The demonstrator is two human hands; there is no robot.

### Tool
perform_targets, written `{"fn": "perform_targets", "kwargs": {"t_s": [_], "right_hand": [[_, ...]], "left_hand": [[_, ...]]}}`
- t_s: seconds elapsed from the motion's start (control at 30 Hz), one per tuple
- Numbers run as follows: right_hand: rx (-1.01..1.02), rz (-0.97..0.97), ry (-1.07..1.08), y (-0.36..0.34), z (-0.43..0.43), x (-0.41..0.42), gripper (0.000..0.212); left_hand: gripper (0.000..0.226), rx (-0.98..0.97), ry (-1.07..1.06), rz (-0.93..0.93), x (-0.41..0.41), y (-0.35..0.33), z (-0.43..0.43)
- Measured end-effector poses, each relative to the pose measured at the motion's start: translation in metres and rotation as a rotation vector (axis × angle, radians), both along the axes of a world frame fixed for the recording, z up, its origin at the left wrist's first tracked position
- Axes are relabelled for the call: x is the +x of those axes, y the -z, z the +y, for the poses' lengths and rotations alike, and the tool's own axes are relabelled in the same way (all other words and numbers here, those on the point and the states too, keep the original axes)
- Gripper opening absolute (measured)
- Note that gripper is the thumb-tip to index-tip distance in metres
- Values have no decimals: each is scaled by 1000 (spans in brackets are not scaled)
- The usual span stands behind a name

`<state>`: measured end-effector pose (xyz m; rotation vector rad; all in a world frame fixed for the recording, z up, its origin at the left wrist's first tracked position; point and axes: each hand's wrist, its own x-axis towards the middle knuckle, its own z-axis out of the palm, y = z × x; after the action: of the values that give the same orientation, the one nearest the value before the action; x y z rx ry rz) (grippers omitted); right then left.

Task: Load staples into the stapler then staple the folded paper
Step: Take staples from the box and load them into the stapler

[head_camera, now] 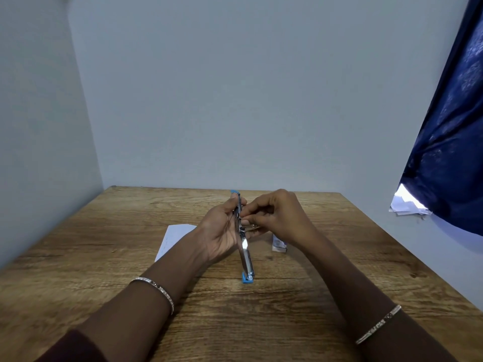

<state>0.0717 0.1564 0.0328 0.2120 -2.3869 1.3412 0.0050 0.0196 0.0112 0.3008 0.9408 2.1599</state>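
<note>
**Holding the opened stapler over the desk, staples at the channel**

Head view. Your left hand (222, 231) is cupped, palm turned inward, wrapped around the middle of the chrome-and-blue metal stapler (243, 239). The stapler is swung fully open into one long line running from near you to away from you: one blue-tipped end points toward the far wall, the other blue-tipped end hangs low, close over the brown wood-grain tabletop (104, 257). Whether that near end touches the wood, you cannot tell from here.

Your right hand (277, 218) is pinched nearly closed, thumb and fingertips drawn together against the stapler's right side at about mid-length. A thin silvery strip of staples (253, 227) shows just below those fingertips, right at the hinge area; whether it is seated in the channel cannot be made out.

Folded white sheet of paper (173, 237) lies flat on the table behind your left wrist, partly hidden by it. Small white staple box (278, 244) sits on the table under your right wrist, near the stapler.

Silver bangle (156, 288) on your left forearm, a matching silver bracelet (379, 323) on the right. Dark blue patterned curtain (449, 142) hangs at the right, against the pale wall.
</note>
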Motion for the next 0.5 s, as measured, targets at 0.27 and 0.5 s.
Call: {"fn": "perform_targets", "kwargs": {"t_s": [0.27,0.5], "right_hand": [[25,-15,112,3,-2,-4,11],[-242,-165,98,6,-1,-3,18]], "left_hand": [[37,-9,38,29,-1,3,2],[59,-83,96,30,0,8,3]]}}
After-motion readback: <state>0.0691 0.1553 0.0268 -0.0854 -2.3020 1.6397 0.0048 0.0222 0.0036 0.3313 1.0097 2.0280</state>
